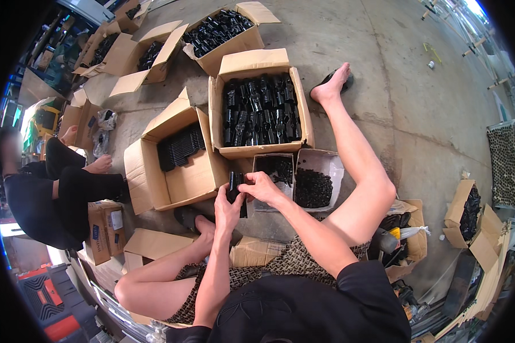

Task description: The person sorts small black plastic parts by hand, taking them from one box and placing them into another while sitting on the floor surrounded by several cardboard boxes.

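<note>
In front of my body, my left hand [228,208] is closed round a glossy black plastic part [235,182] that stands roughly upright. My right hand [261,187] pinches at the same part's right side; whether a smaller piece sits between its fingertips is hidden. Just beyond, a large open carton [261,151] holds rows of similar black parts [263,108]. To its left, another open carton [180,191] contains ribbed black parts [180,150] stacked along its far side. Close to my right hand are two small boxes of little black pieces, one grey-white [333,171] and one brown [269,207].
Further cartons of black parts [218,33] stand at the far left. A person in dark clothes [37,200] sits at my left. At my right are a carton with mixed items [409,254] and a smaller carton with a black bag [470,214]. My bare legs flank the boxes.
</note>
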`<state>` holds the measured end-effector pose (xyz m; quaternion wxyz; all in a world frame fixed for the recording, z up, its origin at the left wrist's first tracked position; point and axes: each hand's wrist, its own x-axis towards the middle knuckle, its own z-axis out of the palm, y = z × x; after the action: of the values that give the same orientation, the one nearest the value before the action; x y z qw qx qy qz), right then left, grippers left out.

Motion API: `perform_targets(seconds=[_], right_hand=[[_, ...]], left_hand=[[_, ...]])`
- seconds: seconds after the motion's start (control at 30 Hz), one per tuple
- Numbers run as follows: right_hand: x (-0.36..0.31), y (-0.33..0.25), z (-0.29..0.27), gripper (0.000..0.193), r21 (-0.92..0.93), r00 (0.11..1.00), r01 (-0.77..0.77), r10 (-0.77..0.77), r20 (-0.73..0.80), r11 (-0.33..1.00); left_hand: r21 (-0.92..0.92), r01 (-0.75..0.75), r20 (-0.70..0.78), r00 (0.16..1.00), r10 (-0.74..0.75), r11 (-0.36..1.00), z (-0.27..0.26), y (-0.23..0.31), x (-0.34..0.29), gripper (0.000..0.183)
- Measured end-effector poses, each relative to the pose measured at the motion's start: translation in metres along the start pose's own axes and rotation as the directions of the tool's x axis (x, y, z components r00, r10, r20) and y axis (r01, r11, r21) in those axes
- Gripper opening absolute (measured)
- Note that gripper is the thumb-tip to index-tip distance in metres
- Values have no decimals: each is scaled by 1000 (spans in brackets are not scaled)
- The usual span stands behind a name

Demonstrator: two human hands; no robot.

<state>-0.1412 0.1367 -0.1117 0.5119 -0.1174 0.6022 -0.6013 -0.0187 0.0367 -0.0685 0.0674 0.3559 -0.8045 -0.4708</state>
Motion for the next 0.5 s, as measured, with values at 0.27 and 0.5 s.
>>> perform_targets(seconds=[0.27,0.5], right_hand=[[-7,14,15,18,70,999,-41,43,-24,997],[-7,12,-5,24,187,987,-59,29,161,981]], left_hand=[[-299,105,14,994,-105,949,11,-58,-5,42],[-421,191,213,971,-108,887,-8,-45,3,51]])
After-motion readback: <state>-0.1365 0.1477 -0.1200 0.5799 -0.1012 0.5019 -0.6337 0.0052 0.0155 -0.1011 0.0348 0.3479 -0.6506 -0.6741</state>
